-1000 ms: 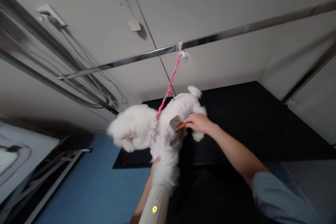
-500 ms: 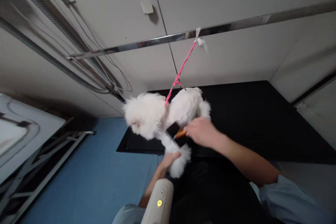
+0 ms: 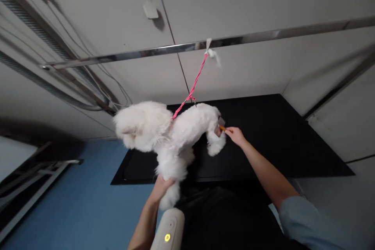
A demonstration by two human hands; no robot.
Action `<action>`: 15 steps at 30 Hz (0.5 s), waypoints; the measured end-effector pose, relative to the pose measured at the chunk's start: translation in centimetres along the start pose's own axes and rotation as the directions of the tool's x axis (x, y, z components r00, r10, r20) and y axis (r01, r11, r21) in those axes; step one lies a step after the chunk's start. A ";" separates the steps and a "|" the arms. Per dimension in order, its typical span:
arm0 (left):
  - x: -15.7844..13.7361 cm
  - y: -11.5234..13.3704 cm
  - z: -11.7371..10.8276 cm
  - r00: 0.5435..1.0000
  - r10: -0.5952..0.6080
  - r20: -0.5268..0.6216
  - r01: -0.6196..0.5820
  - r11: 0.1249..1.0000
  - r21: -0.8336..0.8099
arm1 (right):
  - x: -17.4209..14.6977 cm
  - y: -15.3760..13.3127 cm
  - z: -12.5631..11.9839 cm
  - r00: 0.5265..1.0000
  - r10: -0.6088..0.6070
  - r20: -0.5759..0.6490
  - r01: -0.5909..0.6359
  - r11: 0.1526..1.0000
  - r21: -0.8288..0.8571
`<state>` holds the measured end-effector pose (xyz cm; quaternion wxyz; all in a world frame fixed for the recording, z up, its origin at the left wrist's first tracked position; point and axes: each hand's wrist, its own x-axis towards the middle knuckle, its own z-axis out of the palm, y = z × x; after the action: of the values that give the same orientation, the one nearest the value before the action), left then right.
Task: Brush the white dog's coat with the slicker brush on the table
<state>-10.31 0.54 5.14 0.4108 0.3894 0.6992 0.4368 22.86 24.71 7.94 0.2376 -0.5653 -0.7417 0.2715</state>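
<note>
A small white dog point(image 3: 172, 133) stands on a black tabletop point(image 3: 272, 140), tethered by a pink leash point(image 3: 190, 91) to an overhead bar point(image 3: 263, 37). The left hand point(image 3: 162, 187) closes around its front leg; the right hand point(image 3: 236, 134) grips a brush point(image 3: 221, 125) at its rump. Best brushed with short, light strokes and the leg held gently steady.

dog point(image 3: 172, 133) on table point(image 3: 293, 140), under bar point(image 3: 263, 36).

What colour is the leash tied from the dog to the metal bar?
Pink, with a twisted look. The leash runs from the white dog up to the bar; head view.
</note>
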 end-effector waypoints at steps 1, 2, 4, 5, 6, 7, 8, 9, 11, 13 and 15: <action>0.2 0.4 -0.1 1.000 0.005 -0.007 -0.005 1.000 0.016 | -0.3 1.5 0.1 0.999 0.029 0.018 -0.029 1.000 -0.011; 0.3 0.7 0.0 1.000 0.007 -0.004 -0.007 1.000 0.030 | -0.7 2.6 0.1 0.998 0.046 0.035 -0.045 0.998 -0.032; 0.5 1.3 0.2 1.000 0.013 0.009 -0.013 0.999 0.042 | -1.3 4.2 -0.3 0.994 0.092 0.057 -0.086 0.992 -0.095; 0.5 1.5 0.3 1.000 0.014 0.016 -0.015 0.999 0.044 | -1.4 4.8 -0.7 0.991 0.118 0.066 -0.109 0.986 -0.123; 0.5 1.6 0.5 1.000 0.011 0.023 -0.012 0.999 0.049 | -1.5 5.4 -1.1 0.987 0.148 0.068 -0.138 0.982 -0.128; 0.5 1.7 0.6 0.999 0.006 0.032 -0.008 0.998 0.056 | -1.6 6.0 -1.5 0.982 0.179 0.061 -0.172 0.979 -0.109; 0.5 1.6 0.7 0.999 0.001 0.044 -0.003 0.998 0.066 | -1.7 6.7 -1.9 0.976 0.210 0.047 -0.207 0.976 -0.071; 0.6 1.5 0.8 0.998 -0.002 0.058 -0.002 0.997 0.080 | -1.8 7.5 -2.2 0.970 0.241 0.030 -0.240 0.970 -0.027; 0.9 1.1 1.0 0.997 0.020 0.080 -0.030 0.993 0.115 | -2.1 8.8 -2.4 0.956 0.293 -0.004 -0.293 0.955 0.044; 1.6 0.8 1.4 0.995 0.082 0.064 -0.092 0.983 0.159 | -2.1 9.3 -1.5 0.949 0.316 -0.012 -0.313 0.945 0.094; 2.5 0.3 2.0 0.989 0.142 0.026 -0.145 0.968 0.204 | -1.5 8.4 0.9 0.955 0.296 0.019 -0.295 0.939 0.178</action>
<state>-9.35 3.50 4.27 0.3398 0.4818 0.7082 0.3885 28.61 24.97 1.57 0.2467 -0.6477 -0.6202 0.3673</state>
